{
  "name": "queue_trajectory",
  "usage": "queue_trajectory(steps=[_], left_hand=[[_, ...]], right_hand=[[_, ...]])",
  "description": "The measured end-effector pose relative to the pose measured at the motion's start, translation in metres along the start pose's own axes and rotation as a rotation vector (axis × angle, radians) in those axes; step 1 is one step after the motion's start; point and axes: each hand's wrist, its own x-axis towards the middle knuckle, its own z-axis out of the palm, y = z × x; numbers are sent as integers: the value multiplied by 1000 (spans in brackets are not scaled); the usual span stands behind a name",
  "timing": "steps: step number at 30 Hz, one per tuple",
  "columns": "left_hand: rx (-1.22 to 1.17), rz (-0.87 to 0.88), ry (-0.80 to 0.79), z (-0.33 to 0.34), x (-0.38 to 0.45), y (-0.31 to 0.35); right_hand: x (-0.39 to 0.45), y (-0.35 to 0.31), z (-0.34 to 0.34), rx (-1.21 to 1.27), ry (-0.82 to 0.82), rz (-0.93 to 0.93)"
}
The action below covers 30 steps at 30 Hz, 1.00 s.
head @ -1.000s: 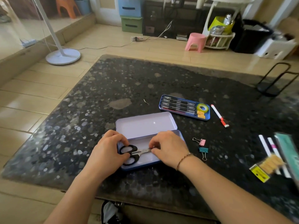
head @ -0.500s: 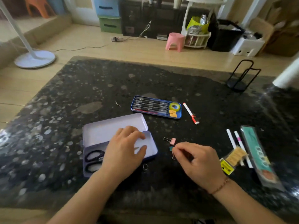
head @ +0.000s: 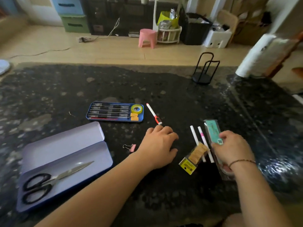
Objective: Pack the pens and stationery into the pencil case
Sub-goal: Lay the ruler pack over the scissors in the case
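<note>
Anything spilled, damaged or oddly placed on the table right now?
Nothing stands out. The scissors lie flat in the open case; the loose pens and binder clip simply await packing.

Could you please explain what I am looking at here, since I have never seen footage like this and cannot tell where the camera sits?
There is no machine: a person wears a camera on the head, looking down at their own bare hands. On the dark table lies an open pencil case holding scissors. Farther off sit a blue tray of pens, a marker and a pink binder clip. The left hand rests palm down, apparently empty. The right hand grips a teal packet beside two white pens.
</note>
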Motion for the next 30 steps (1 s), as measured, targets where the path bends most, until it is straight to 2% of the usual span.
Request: queue_trajectory(steps=[4, 8, 13, 16, 19, 22, 24, 27, 30], left_hand=[[-18, 36, -49, 10, 16, 17], [-67, 71, -2, 15, 15, 26], [-120, 38, 91, 0, 9, 23], [-110, 8, 175, -19, -1, 12], [7, 30, 313, -43, -19, 5], [229, 23, 421, -60, -50, -7], [293, -10, 406, -64, -76, -26], [167, -46, 348, -63, -120, -60], [-31, -149, 362, -61, -164, -87]], right_hand=[[8, 11, 6, -29, -169, 133], [12, 10, 9, 86, -197, 168], [11, 17, -3, 170, -104, 162], [-1, 10, -20, 240, 67, 140], [-28, -27, -31, 255, 230, -97], [-64, -70, -25, 181, 180, -478], [-78, -85, -14, 213, 68, -684], [-95, -97, 3, 296, -141, -883], [-109, -111, 22, 155, -120, -1036]])
